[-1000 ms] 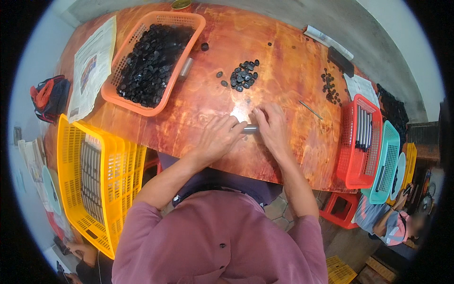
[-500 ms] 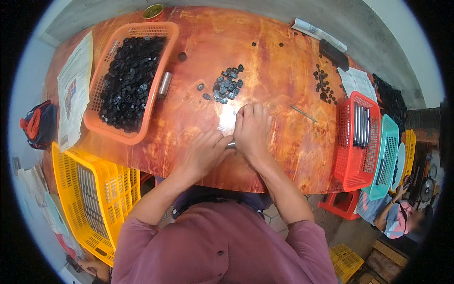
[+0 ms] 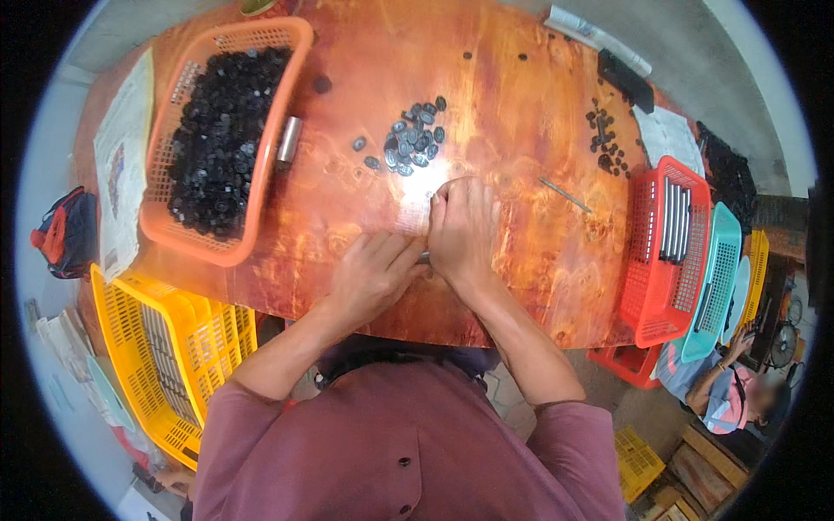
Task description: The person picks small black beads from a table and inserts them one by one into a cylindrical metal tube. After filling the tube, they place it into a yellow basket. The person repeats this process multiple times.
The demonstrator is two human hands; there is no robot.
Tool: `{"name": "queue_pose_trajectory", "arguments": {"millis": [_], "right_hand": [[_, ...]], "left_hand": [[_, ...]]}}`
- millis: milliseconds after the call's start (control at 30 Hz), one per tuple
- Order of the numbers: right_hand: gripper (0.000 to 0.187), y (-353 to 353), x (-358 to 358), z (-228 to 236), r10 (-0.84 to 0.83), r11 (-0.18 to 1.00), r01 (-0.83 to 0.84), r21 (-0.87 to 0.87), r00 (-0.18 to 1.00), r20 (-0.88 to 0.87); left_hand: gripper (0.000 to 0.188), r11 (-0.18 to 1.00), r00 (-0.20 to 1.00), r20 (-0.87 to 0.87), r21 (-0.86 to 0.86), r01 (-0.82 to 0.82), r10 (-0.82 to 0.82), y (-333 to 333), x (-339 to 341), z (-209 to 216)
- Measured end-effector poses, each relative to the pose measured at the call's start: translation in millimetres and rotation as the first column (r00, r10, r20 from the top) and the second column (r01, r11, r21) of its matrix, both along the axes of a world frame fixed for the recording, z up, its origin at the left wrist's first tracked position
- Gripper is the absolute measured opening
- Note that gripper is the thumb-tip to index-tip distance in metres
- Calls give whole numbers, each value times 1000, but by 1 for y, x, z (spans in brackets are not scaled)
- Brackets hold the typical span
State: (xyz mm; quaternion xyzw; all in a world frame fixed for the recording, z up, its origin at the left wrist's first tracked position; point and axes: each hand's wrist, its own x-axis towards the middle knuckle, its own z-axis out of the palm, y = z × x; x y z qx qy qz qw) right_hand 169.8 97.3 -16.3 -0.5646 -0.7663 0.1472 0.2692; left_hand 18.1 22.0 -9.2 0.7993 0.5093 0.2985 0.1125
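My left hand (image 3: 375, 273) is closed around a silver metal tube (image 3: 425, 258), of which just a short piece shows between my hands. Over the tube's other end, my right hand (image 3: 466, 227) is closed too, its knuckles up and its fingers hiding what lies beneath. Both hands rest low over the near part of the table. Just beyond them lies a loose pile of black oval plastic pieces (image 3: 415, 139), with a couple of strays to its left. A thin metal rod (image 3: 565, 195) lies to the right of my right hand.
An orange basket (image 3: 257, 221) full of small black pieces stands left, a short metal cylinder (image 3: 289, 139) beside it. Yellow crates (image 3: 195, 347) stand lower left. At right are a red basket (image 3: 643, 252) of metal tubes, a teal basket (image 3: 719, 286) and a seated person (image 3: 717, 382).
The whole view has shifted slightly, with the table's contents higher in the picture. My left fingers have curled in closer beside the right hand, and less of the tube shows.
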Motion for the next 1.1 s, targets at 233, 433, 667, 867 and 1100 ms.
{"name": "queue_pose_trajectory", "arguments": {"millis": [233, 433, 667, 867, 1100], "right_hand": [[26, 4, 15, -11, -226, 964, -10, -267, 502, -835], [32, 8, 16, -16, -146, 989, 84, -121, 644, -751], [33, 1, 16, -6, -172, 979, 31, -202, 652, -738], [31, 1, 15, -10, -140, 985, 14, -172, 648, -748], [28, -4, 16, 6, -144, 965, -67, -254, 672, -727]], "left_hand": [[34, 993, 979, 198, -116, -22, 45, 11, -5, 13], [54, 800, -57, 890, -378, 466, 453, -14, 24, 42], [44, 905, 205, 967, -221, 363, 154, -44, 31, 31], [43, 927, 360, 931, -186, 325, 60, -48, 29, 32], [37, 935, 107, 979, -199, 295, 174, -45, 35, 30]]}}
